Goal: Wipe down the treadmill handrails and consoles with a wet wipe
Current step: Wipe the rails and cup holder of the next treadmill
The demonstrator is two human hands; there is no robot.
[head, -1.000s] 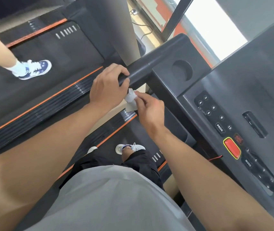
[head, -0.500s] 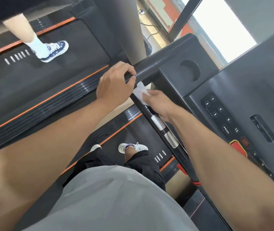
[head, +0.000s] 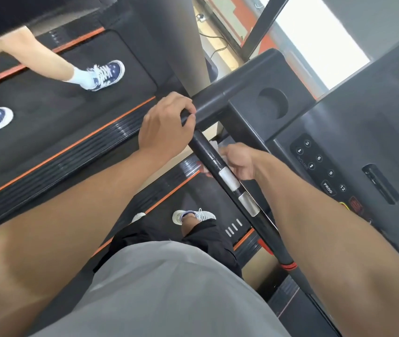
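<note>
My left hand (head: pixel 165 124) grips the black side handrail (head: pixel 214 98) near where it meets the console. A second black handrail (head: pixel 227 176) with two silver sensor plates runs down toward me. My right hand (head: pixel 238 161) is curled around this bar just above the upper silver plate, holding a white wet wipe (head: pixel 215 144) against its far side. Only a small corner of the wipe shows; the hand is motion-blurred. The dark console (head: pixel 339 147) with its numbered buttons lies to the right of my right forearm.
A round cup holder (head: pixel 272 103) sits in the console's corner. Another person's legs in blue star-pattern sneakers (head: pixel 103 74) walk on the neighbouring treadmill at left. My own shoes (head: pixel 193 215) stand on the belt below. A grey column (head: pixel 184 45) rises behind the handrail.
My right hand has slid down the sensor handrail with the wipe toward the silver plates. The left hand keeps its grip. The neighbouring person's feet have stepped forward.
</note>
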